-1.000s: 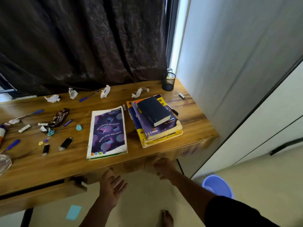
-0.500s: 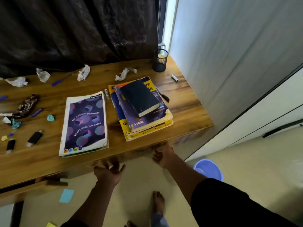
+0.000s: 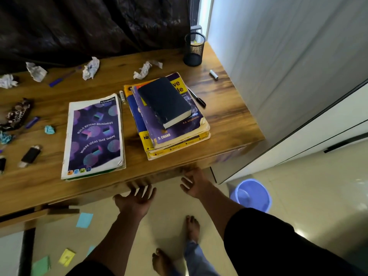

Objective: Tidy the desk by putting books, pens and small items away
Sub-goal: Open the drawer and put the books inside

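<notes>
Desk [image 3: 229, 120] clutter, left to right: USB sticks [image 3: 29, 156] and paper scraps at left, notebook [image 3: 93, 136] flat near centre, book stack [image 3: 169, 120] just right of it with black book [image 3: 165, 100] on top, pen [image 3: 197, 97] touching the stack's right side, mesh cup [image 3: 194, 48] far right. Left hand [image 3: 135, 200] at the near edge, fingers spread, empty. Right hand [image 3: 192, 182] under the edge, fingers loose, holding nothing.

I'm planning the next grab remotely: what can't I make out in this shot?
- Mesh pen holder, head view: contents unclear through the mesh, too small.
- Stack of books: the black book on top covers the lower titles.
- Left hand and right hand: fingertips blurred against the desk edge; contact uncertain.
- Small items at left: cut off by the frame edge.
</notes>
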